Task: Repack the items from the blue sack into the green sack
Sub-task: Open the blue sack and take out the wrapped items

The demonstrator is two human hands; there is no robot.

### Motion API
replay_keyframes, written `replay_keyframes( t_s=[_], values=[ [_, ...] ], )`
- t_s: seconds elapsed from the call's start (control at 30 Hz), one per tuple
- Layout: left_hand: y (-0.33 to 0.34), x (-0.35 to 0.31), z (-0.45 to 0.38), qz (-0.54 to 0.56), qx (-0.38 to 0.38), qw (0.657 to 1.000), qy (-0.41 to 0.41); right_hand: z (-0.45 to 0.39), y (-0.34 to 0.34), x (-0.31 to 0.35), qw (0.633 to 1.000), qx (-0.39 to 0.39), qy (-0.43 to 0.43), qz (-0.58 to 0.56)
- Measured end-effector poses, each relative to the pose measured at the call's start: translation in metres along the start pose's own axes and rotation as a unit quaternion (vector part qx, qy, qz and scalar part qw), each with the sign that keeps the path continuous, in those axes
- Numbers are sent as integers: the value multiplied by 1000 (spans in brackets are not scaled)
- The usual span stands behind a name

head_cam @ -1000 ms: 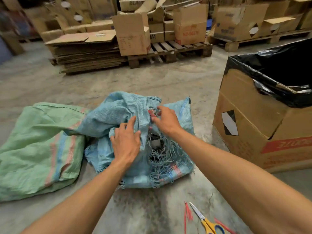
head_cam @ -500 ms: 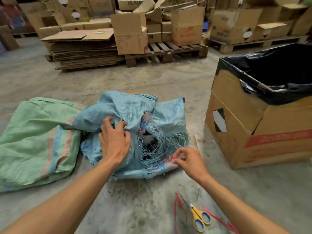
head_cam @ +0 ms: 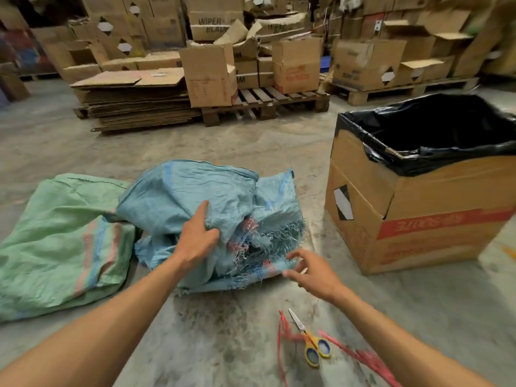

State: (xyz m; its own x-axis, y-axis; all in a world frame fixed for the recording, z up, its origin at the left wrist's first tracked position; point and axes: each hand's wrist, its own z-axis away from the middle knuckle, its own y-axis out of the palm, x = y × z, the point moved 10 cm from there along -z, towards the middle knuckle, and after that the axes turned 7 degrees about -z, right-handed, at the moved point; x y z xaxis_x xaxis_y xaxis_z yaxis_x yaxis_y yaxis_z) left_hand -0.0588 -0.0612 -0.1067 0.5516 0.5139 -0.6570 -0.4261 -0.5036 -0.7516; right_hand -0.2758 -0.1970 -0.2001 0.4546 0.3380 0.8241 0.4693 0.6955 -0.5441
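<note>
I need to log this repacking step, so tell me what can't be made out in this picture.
- Contents of the blue sack: hidden by its folds and frayed mouth, head view.
- Green sack: left part cut off by the frame edge; inside unseen.
- Right hand: motion blur; a pale thing between its fingers can't be identified.
- Black-lined box: interior too dark.

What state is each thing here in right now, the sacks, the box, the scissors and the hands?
Blue sack: crumpled on the floor, frayed mouth open.
Green sack: lying flat, left of the blue one.
Left hand: gripping the blue sack's cloth.
Right hand: at the frayed edge; whether it holds it, unclear.
Cardboard box: open, lined with a black bag.
Scissors: closed, on the floor beside red string.
</note>
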Motion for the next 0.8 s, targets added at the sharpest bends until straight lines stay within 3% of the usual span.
replay_keyframes(
  t_s=[0.07, 0.13, 0.17, 0.23, 0.3, 0.33, 0.4, 0.5, 0.57, 0.63, 0.67, 0.7, 0.73, 0.77, 0.8],
  values=[
    [2, 0, 7, -4, 16, 1000, -5, -16, -9, 50, 991, -11, -41, -127],
    [1, -5, 22, -202, -29, 977, 70, -35, -15, 97, 982, -37, -90, -159],
    [8, -9, 33, -290, -38, 948, 127, -45, -14, 117, 983, -51, -115, -133],
    [35, -7, 56, -343, 27, 915, 209, -67, 3, 141, 989, -46, -141, -26],
    [39, 6, 62, -306, 103, 927, 191, -85, 28, 136, 991, -5, -113, 67],
    [28, 10, 60, -283, 91, 941, 164, -89, 38, 126, 992, 11, -86, 92],
    [-15, 1, 54, -251, -47, 957, 135, -83, 44, 114, 985, -15, -93, 141],
    [-69, -51, 53, -309, -275, 879, 236, -40, 52, 129, 924, -95, -265, 258],
    [-83, -85, 41, -328, -308, 844, 293, 0, 71, 141, 850, -94, -404, 326],
    [-79, -100, 10, -341, -215, 875, 270, 27, 96, 139, 793, -11, -471, 386],
    [-67, -94, -7, -361, -127, 896, 226, 31, 104, 135, 795, 58, -467, 383],
    [-54, -80, -19, -399, -38, 902, 161, 33, 106, 135, 817, 128, -444, 345],
    [-41, -59, -24, -459, 48, 882, 91, 31, 104, 132, 862, 195, -383, 270],
    [-32, -37, -21, -519, 120, 846, 30, 24, 98, 128, 911, 229, -300, 165],
    [-29, -16, -15, -571, 168, 803, -23, 13, 87, 124, 949, 206, -234, 55]
  ],
)
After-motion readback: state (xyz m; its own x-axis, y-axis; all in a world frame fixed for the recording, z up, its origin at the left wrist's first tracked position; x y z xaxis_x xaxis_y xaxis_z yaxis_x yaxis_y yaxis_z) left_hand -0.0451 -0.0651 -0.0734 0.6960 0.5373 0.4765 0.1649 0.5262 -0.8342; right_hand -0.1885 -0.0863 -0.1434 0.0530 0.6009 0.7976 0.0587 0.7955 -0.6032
